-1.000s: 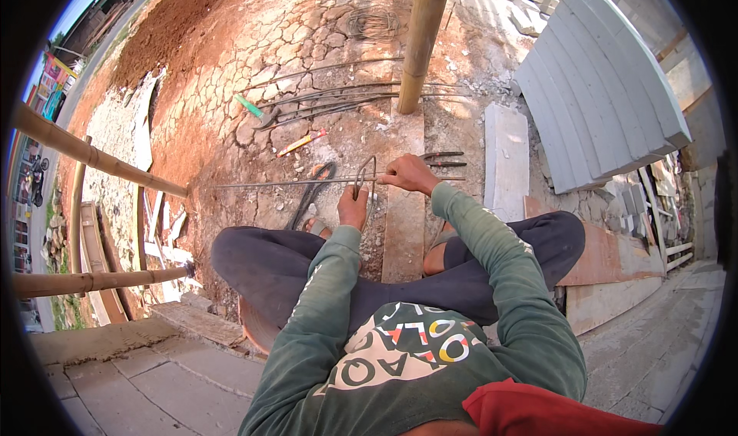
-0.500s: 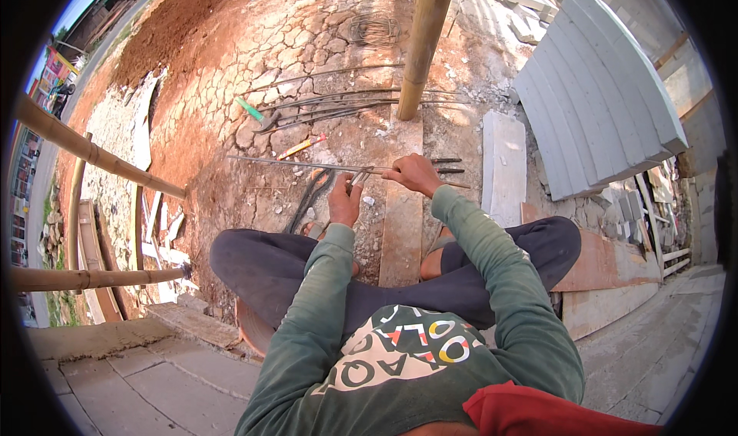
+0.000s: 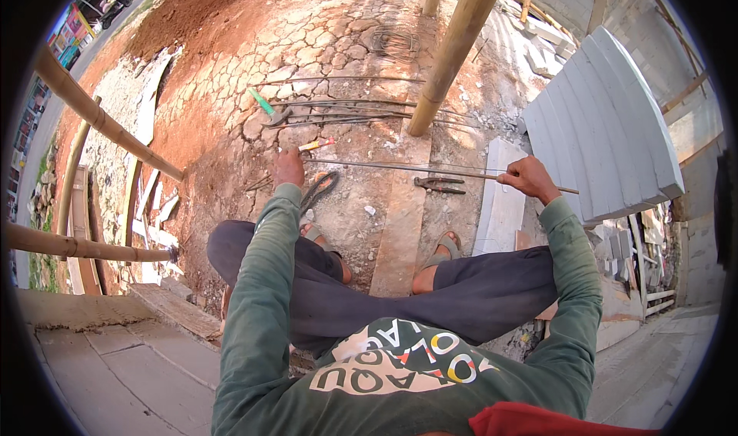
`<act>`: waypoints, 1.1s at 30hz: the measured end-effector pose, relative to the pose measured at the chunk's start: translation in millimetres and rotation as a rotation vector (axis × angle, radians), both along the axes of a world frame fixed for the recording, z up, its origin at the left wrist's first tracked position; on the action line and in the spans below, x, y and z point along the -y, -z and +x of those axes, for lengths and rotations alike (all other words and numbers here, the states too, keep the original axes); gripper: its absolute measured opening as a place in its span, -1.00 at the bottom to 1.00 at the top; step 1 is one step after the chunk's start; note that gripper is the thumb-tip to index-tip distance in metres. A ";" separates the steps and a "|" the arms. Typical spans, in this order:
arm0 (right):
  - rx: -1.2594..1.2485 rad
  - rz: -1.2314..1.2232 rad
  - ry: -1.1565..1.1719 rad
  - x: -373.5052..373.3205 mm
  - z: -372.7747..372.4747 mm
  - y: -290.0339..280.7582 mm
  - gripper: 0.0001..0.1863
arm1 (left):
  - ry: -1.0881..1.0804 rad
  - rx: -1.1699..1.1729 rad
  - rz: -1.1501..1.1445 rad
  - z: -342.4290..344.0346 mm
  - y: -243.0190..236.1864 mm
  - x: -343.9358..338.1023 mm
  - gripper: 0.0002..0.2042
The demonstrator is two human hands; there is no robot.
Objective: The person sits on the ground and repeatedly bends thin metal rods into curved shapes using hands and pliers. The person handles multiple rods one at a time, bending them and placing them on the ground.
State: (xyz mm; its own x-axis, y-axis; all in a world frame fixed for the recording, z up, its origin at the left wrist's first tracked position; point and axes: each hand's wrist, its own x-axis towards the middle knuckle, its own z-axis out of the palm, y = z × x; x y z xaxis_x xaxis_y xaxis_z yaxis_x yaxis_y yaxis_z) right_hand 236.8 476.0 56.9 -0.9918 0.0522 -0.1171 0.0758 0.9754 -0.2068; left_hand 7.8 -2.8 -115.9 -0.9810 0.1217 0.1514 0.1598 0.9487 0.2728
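Right grip (image 3: 529, 179) holds thin rod (image 3: 461, 173); left grip (image 3: 290, 166) seemingly pinches one end.

Bright daylight floods the cracked reddish-brown earth (image 3: 330, 59) and nearly bleaches the pale rubble strip (image 3: 108, 169) at left, while the grey block-paved floor (image 3: 131, 367) below lies in soft shade, and the fisheye bows the tall stack of flat pale-grey blocks (image 3: 603, 132) near its black circular rim

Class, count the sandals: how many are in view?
2: the left sandal, left of the long plank; the right sandal, right of it. Others may be hidden.
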 end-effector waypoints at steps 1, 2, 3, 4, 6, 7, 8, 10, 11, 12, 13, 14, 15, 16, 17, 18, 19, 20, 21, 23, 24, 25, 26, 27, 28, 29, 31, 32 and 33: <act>-0.005 0.022 0.004 -10.9 10.6 -12.8 -0.57 | 0.019 -0.023 -0.083 -1.1 -2.2 4.3 -0.79; -0.027 0.007 0.011 -20.1 21.1 -24.0 -0.57 | 0.023 0.049 -0.100 -3.3 -3.8 7.4 -0.79; -0.046 -0.008 0.026 -27.9 31.2 -33.9 -0.57 | 0.064 0.006 -0.143 -2.7 -3.5 10.3 -0.78; -0.041 0.008 0.039 -34.2 40.5 -42.4 -0.57 | 0.108 -0.037 -0.186 -2.6 -2.6 13.2 -0.78; -0.021 0.045 0.081 -44.4 56.2 -58.0 -0.56 | 0.207 -0.095 -0.256 -1.6 2.0 14.9 -0.77; -0.025 0.059 0.081 -48.0 62.6 -64.5 -0.55 | 0.230 -0.066 -0.236 -0.5 5.3 13.5 -0.77; -0.020 0.079 0.095 -50.9 69.0 -70.8 -0.55 | 0.252 -0.054 -0.221 1.0 8.5 10.4 -0.77; -0.030 0.114 0.120 -54.1 79.1 -80.2 -0.55 | 0.329 0.017 -0.140 4.4 13.5 1.6 -0.75; -0.045 0.115 0.105 -54.0 81.7 -81.7 -0.55 | 0.364 0.034 -0.127 6.5 14.5 -2.7 -0.75; -0.051 0.126 0.107 -53.2 83.7 -81.9 -0.55 | 0.399 0.084 -0.126 9.3 14.9 -8.4 -0.75; -0.056 0.137 0.111 -51.9 85.1 -80.7 -0.55 | 0.431 0.137 -0.132 12.5 14.5 -14.7 -0.74; -0.058 0.134 0.101 -49.8 85.2 -77.1 -0.54 | 0.485 0.120 -0.138 16.5 13.6 -20.4 -0.74; -0.060 0.129 0.090 -46.8 83.0 -70.4 -0.54 | 0.532 0.110 -0.135 19.2 11.9 -27.0 -0.73; -0.056 0.115 0.081 -43.8 79.0 -62.6 -0.54 | 0.579 0.086 -0.131 21.8 9.5 -31.9 -0.72; -0.049 0.116 0.068 -41.3 74.5 -54.7 -0.54 | 0.624 0.060 -0.131 24.6 7.1 -36.1 -0.71; -0.035 0.107 0.059 -39.1 68.8 -45.9 -0.54 | 0.688 -0.046 -0.081 28.7 5.3 -40.0 -0.68; -0.020 0.091 0.058 -36.5 62.0 -35.9 -0.54 | 0.736 -0.088 -0.089 31.4 3.3 -43.6 -0.66; -0.032 0.074 0.025 -32.9 53.6 -23.6 -0.54 | 0.777 -0.109 -0.112 34.2 2.0 -48.7 -0.64; -0.042 0.053 0.002 -28.1 44.3 -9.9 -0.54 | 0.820 -0.131 -0.135 36.6 1.1 -54.5 -0.61; -0.013 0.002 0.011 -18.2 26.5 18.2 -0.54 | 0.864 -0.145 -0.136 46.1 2.7 -63.8 -0.61; 0.028 -0.028 0.040 -11.9 15.8 34.1 -0.54 | 0.901 -0.178 -0.125 50.4 4.6 -68.8 -0.61; 0.047 -0.052 0.057 -3.2 4.1 52.5 -0.54 | 0.931 -0.221 -0.114 54.6 7.3 -74.5 -0.61; -0.035 -0.080 -0.024 7.3 -5.3 72.2 -0.55 | 0.952 -0.203 -0.134 59.8 11.2 -81.8 -0.63; -0.017 -0.139 -0.001 19.6 -15.7 92.5 -0.55 | 0.961 -0.222 -0.123 64.9 15.5 -87.2 -0.62; -0.023 -0.218 0.034 34.8 -24.0 113.9 -0.57 | 0.968 -0.244 -0.114 70.5 20.2 -90.9 -0.61; -0.035 -0.242 -0.002 47.6 -30.3 131.7 -0.57 | 0.975 -0.264 -0.111 72.0 23.9 -93.7 -0.60; -0.051 -0.282 0.025 78.5 -39.0 168.2 -0.54 | 0.965 -0.235 -0.136 75.1 32.3 -93.7 -0.58; -0.030 -0.267 0.014 91.2 -44.4 182.2 -0.54 | 0.961 -0.232 -0.161 75.3 35.7 -92.1 -0.58; -0.038 -0.294 0.005 103.5 -49.6 194.2 -0.54 | 0.959 -0.228 -0.187 75.1 38.7 -89.5 -0.57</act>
